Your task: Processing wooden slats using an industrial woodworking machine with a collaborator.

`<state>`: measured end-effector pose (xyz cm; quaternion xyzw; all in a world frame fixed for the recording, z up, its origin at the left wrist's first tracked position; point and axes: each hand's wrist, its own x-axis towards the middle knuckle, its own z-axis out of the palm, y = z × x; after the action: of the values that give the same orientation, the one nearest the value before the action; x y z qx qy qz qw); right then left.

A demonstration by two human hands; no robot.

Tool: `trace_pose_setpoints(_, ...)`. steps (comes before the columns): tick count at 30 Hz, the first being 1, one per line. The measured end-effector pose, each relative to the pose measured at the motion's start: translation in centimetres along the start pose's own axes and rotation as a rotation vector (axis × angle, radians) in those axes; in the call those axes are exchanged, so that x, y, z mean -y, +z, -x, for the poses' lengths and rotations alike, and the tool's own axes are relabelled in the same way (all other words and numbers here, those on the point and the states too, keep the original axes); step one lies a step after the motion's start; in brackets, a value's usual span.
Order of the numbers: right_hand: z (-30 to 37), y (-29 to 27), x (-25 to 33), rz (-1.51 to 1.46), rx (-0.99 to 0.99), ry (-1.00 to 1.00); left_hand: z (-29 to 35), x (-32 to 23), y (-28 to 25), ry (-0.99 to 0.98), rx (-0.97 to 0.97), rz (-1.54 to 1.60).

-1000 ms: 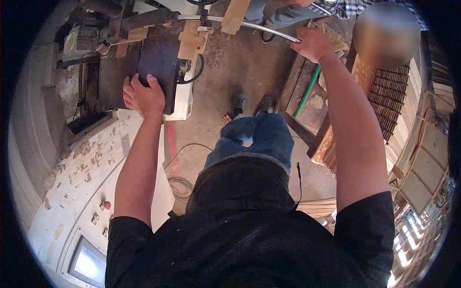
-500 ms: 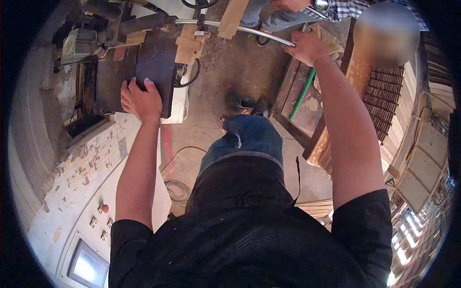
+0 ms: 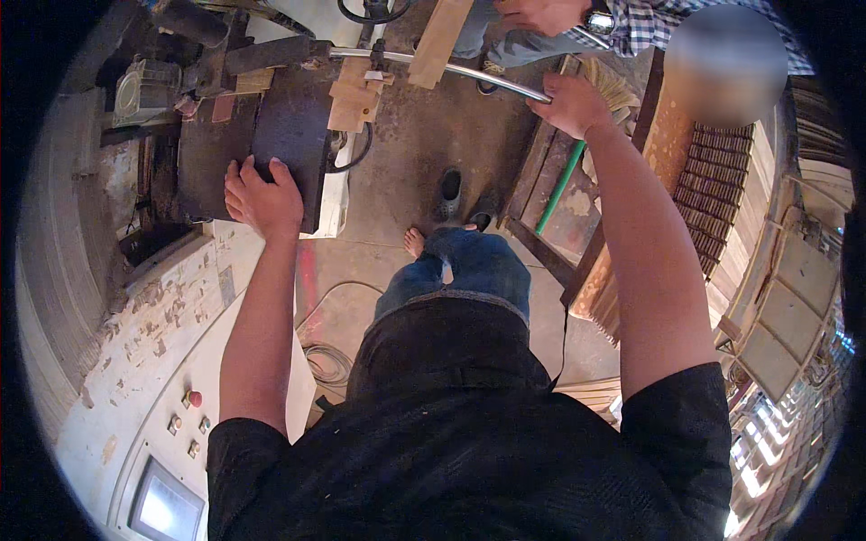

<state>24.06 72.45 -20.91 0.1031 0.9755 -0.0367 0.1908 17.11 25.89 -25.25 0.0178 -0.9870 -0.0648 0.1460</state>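
My left hand (image 3: 263, 200) lies with its fingers apart on the near part of a dark, flat machine plate (image 3: 293, 135). My right hand (image 3: 577, 105) is closed around the right end of a long shiny metal rod (image 3: 442, 68). From there the rod runs left to a dark cylindrical sleeve (image 3: 271, 56) on the machine. A wooden board (image 3: 439, 41) crosses the rod near its middle. Beside the plate's far right corner, wooden blocks (image 3: 354, 97) sit below the rod.
A co-worker in a checked sleeve (image 3: 642, 22) stands at the far right, one hand (image 3: 541, 13) near the rod. Stacked wood strips (image 3: 722, 180) and a green pole (image 3: 561, 187) lie right. Dark clogs (image 3: 451, 185) are on the floor; a control panel (image 3: 180, 433) is near left.
My right hand stays on the rod's end and sits slightly lower in view. The left hand has hardly moved on the plate. My feet and the clogs have shifted apart a little.
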Motion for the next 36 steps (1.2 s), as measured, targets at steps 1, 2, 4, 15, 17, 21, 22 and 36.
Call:
trace_pose_setpoints(1, 0.1, -0.4, 0.3, 0.000, 0.031, -0.002, 0.1, 0.1, -0.1, -0.004, 0.007, 0.006)
trace_pose_setpoints(2, 0.2, -0.7, 0.6, 0.000, 0.063, -0.004, 0.1, 0.2, -0.1, -0.005, 0.009, 0.002)
trace_pose_setpoints(4, -0.3, -0.2, 0.0, 0.027, 0.050, -0.020, 0.0, 0.1, 0.0, 0.016, -0.018, -0.005)
trace_pose_setpoints(15, -0.2, 0.5, -0.2, 0.010, -0.126, -0.052, 0.0, 0.3, 0.2, 0.024, -0.025, -0.028)
trace_pose_setpoints(17, 0.5, -0.2, 0.4, -0.030, -0.114, -0.026, -0.2, 0.2, 0.4, 0.019, -0.041, -0.024)
trace_pose_setpoints(21, 0.6, -0.7, 0.4, -0.038, -0.098, -0.030, -0.2, -0.3, 0.0, -0.014, -0.026, -0.002)
trace_pose_setpoints(22, 0.6, -1.1, 0.7, -0.020, -0.015, -0.009, -0.1, -0.2, -0.1, -0.013, -0.013, -0.009)
trace_pose_setpoints(36, 0.9, -1.4, 0.2, -0.079, -0.064, -0.038, -1.2, -1.2, -0.9, 0.184, 0.034, 0.025)
